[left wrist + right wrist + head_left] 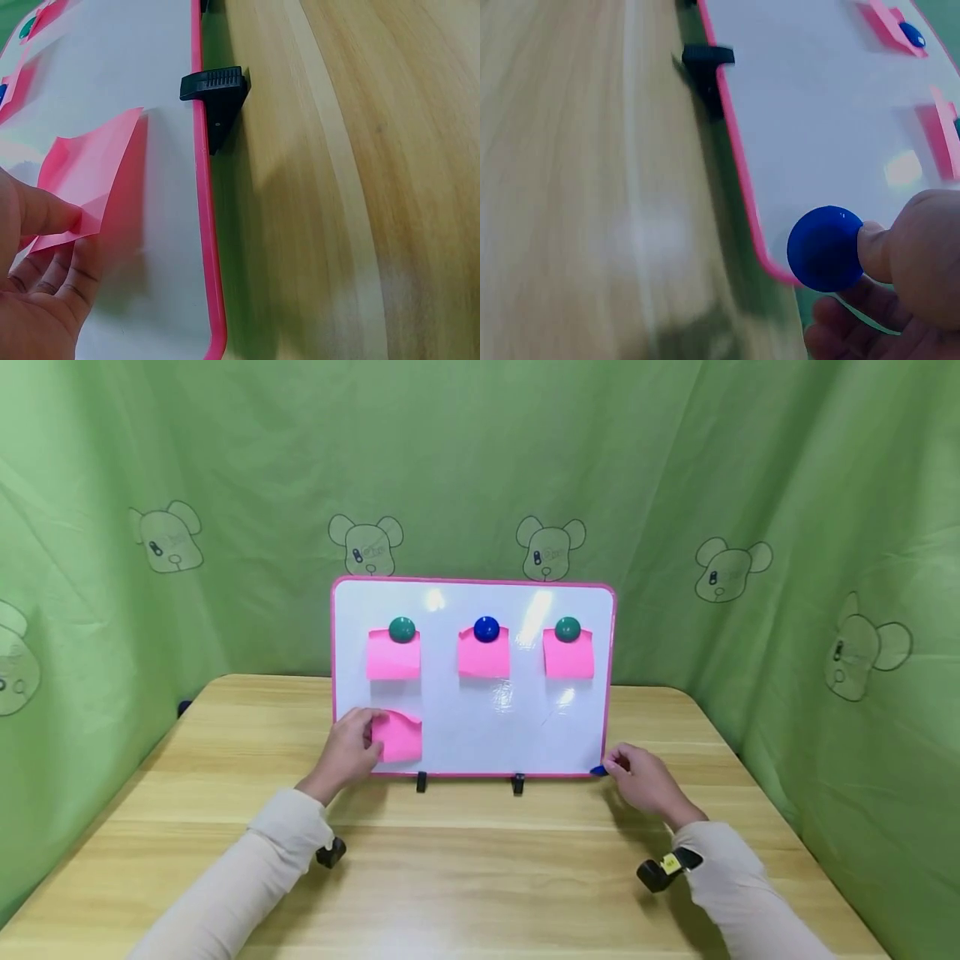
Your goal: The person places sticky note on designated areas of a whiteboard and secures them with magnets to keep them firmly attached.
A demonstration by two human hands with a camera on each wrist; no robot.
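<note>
A whiteboard [510, 735] with a pink frame stands upright on the table. My left hand [350, 750] pinches a pink sticky note [86, 176] between thumb and fingers, against the board's lower left. At the lower right corner my right hand [641, 777] pinches a round blue magnet [825, 249] by its edge. Along the top, three pink notes hang on the board: the left note [393, 662] under a green magnet [402, 629], the middle note [483, 662] under a blue magnet [486, 628], the right note [568, 661] under another green magnet [567, 628].
Two black clip feet [422, 782] hold the board's bottom edge on the wooden table [465, 877]. Behind and at both sides hangs a green curtain [465, 452] with bear-head drawings. Both wrists carry black cameras close above the table.
</note>
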